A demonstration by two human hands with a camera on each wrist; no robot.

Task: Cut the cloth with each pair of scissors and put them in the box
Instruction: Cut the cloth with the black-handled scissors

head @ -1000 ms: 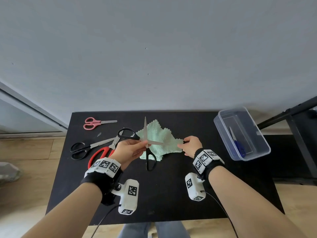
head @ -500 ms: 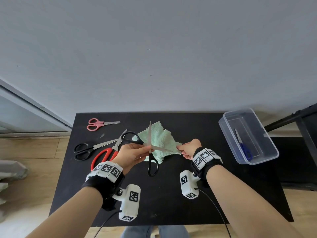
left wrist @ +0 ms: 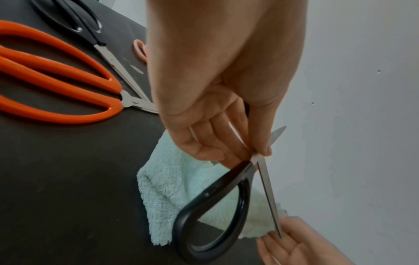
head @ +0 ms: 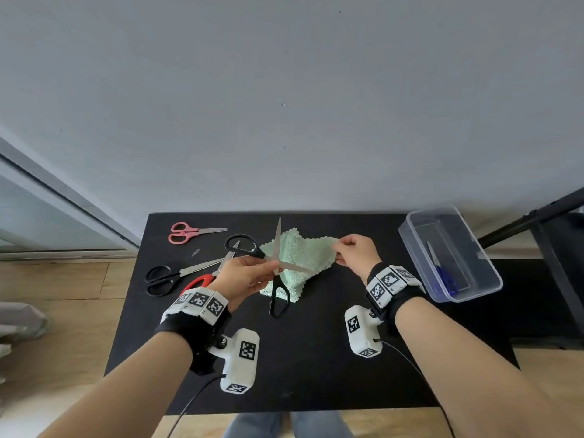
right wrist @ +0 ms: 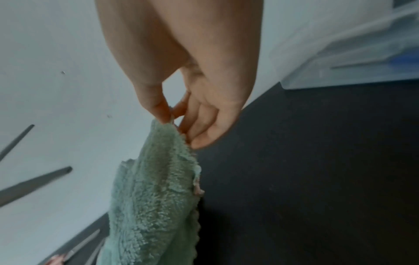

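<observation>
My left hand pinches a pair of black-handled scissors at the pivot, blades spread wide, above the mint-green cloth. One blade points up and away, the other reaches across the cloth toward my right hand. My right hand pinches the cloth's corner between thumb and fingers and lifts it off the black table. The clear plastic box stands at the right edge with blue-handled scissors inside.
Left of the cloth lie pink scissors, a second black pair and red-handled scissors, orange-looking in the left wrist view. A grey wall runs behind the table. A black stand is beside the box.
My right hand has lifted the cloth corner up and to the right, away from the scissors. The left hand keeps the spread scissors at about the same spot over the cloth.
</observation>
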